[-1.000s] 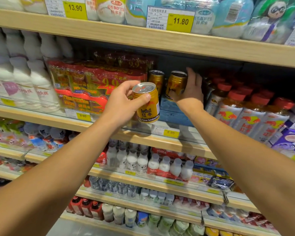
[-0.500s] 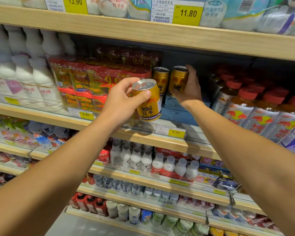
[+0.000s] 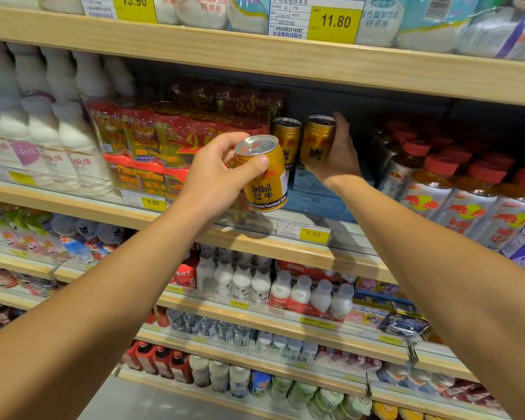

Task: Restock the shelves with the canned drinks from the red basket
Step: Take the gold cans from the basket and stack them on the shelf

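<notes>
Head view, two bare arms reach up to a wooden shelf (image 3: 285,247). Left hand (image 3: 215,177) grips a gold Red Bull can (image 3: 262,174) in the air just in front of the shelf's front edge, tilted a bit with its top toward the camera; thumb (image 3: 255,163) lies across the upper side of the can, the other fingers curl round the far side, mostly hidden. Right hand (image 3: 340,153) is deeper on the shelf, wrapped round a second gold can (image 3: 317,140) from the right; one fingertip shows above its rim, palm against its side. That can looks to rest on a blue box (image 3: 312,192), base hidden so not sure. A third gold can (image 3: 287,140) stands just left of it, close, contact unclear. Red shrink-wrapped can packs (image 3: 152,140) sit left; red-capped bottles (image 3: 443,183) sit right. Yellow price tag (image 3: 312,234) on the shelf's front edge.
</notes>
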`<move>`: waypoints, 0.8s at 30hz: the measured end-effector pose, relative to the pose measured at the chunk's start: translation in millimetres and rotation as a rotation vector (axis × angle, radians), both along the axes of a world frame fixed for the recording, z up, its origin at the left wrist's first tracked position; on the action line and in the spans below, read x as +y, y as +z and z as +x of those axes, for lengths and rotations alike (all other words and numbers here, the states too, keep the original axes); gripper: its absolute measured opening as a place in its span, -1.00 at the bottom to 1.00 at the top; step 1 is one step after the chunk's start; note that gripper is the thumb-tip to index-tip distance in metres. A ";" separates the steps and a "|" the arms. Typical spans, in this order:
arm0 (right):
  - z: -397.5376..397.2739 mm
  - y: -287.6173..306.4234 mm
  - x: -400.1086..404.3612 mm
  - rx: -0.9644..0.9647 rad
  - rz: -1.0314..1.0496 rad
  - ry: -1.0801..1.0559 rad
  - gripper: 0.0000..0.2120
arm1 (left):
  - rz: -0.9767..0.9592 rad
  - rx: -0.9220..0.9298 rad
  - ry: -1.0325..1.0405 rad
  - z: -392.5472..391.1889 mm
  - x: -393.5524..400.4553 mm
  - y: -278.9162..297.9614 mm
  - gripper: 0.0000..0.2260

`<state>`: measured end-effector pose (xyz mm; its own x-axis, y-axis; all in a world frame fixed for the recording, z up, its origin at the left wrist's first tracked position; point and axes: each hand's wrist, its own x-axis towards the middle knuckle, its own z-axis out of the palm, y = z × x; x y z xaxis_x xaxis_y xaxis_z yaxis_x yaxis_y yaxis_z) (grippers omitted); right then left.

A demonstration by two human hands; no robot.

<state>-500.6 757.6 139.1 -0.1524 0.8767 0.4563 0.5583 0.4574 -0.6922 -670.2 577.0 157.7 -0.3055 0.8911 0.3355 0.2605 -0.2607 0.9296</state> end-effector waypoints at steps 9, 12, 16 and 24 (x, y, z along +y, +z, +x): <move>39.4 28.3 -52.8 -0.293 0.177 -0.052 -0.15 | 0.013 -0.015 -0.002 13.2 -2.3 -10.1 -0.62; 59.8 39.4 -73.2 -0.571 0.298 -0.111 -0.28 | 0.006 -0.021 -0.024 25.8 3.4 -12.9 -0.58; 90.1 41.8 -87.8 -0.803 0.414 -0.249 -0.37 | -0.001 -0.037 -0.065 46.1 15.0 -12.0 -0.58; 143.0 29.2 -90.4 -0.883 0.395 -0.444 -0.49 | 0.064 0.056 -0.054 88.0 51.0 5.9 -0.60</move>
